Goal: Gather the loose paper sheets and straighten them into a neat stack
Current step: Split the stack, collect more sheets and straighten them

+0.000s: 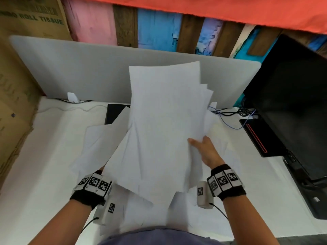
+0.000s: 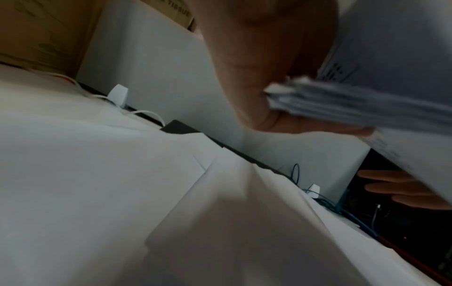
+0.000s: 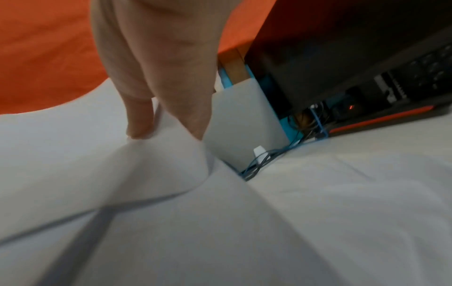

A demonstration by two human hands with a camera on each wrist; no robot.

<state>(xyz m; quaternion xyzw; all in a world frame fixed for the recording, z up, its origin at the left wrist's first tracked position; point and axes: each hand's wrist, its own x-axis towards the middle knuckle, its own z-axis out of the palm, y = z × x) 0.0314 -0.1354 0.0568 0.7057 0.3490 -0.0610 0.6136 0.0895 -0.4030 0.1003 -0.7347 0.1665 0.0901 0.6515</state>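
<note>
Two hands raise one fanned bundle of paper sheets [image 1: 164, 121] above the desk [image 1: 44, 174] centre, presumably to square it. Left hand [image 2: 257, 81], at seven o'clock: thumb and fingers clamp the edge. Right hand [image 1: 207, 151], at four o'clock: thumb above, fingers beneath, pinching.

An office workstation, somewhat makeshift; a white desk [image 1: 53, 174] is backed by a grey privacy divider [image 1: 88, 68], with a black monitor [image 1: 292, 103] standing at the right and a tangle of cables [image 1: 230, 114] along the desk's rear edge; loose paper sheets [image 1: 164, 121] cover the middle; a cardboard carton printed "ROLL TISSUE" [image 1: 30, 16] and painted wooden planks [image 1: 155, 30] behind suggest storage nearby.
</note>
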